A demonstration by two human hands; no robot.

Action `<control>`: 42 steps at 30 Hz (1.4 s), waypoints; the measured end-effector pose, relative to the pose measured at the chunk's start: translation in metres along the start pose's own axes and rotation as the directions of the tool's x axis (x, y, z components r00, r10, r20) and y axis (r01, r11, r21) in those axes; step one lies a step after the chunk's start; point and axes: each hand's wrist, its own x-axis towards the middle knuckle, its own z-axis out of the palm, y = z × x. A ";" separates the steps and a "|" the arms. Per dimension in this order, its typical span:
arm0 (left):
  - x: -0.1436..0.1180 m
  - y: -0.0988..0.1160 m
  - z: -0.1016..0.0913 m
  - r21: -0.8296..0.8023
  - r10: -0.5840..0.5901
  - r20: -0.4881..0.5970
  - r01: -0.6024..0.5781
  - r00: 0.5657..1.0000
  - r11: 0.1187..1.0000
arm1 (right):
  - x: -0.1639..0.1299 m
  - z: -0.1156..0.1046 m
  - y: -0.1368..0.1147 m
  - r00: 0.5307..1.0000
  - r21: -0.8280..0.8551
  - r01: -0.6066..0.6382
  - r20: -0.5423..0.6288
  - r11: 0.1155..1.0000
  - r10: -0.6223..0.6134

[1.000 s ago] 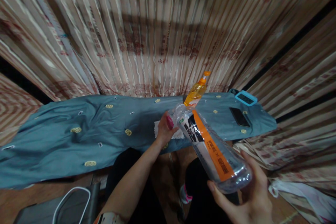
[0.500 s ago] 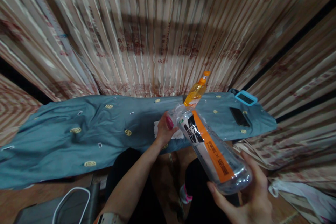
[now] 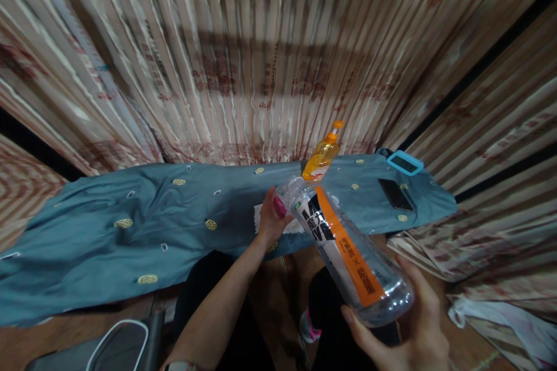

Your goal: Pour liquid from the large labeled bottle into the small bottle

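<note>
One blue-green cloth (image 3: 130, 232) covers the surface, backed by striped curtains (image 3: 243, 58); an orange spray bottle (image 3: 322, 153) stands at its far edge. Right hand (image 3: 407, 330) cups the clear bottle (image 3: 348, 243) base, fingers curled around it; left hand (image 3: 272, 217) grips the neck. Long axis runs 5 to 11 o'clock, mouth pointing away at 11

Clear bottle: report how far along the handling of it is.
Done: the clear bottle is off the blue cloth, tilted, its base in the right hand. In hand: the left hand grips the bottle's neck end; whether a cap is on cannot be told. Untouched: the orange bottle and white cloth behind.
</note>
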 end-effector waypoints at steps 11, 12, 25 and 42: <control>0.001 0.004 -0.001 0.002 0.017 0.003 -0.017 1.000 1.000 | -0.001 0.000 0.001 0.996 -0.067 0.075 -0.036 0.995 -0.077; 0.002 0.005 -0.001 -0.005 0.026 0.004 -0.026 1.000 1.000 | 0.000 0.000 0.001 0.996 -0.074 0.078 -0.035 0.994 -0.081; 0.001 0.007 -0.002 -0.057 0.019 -0.003 -0.019 1.000 0.998 | 0.001 0.000 -0.011 0.999 -0.116 0.005 -0.037 0.993 -0.009; -0.001 0.013 -0.003 -0.107 -0.022 0.033 0.026 0.999 0.994 | 0.000 0.005 -0.025 0.986 -0.065 -0.155 -0.076 0.986 0.150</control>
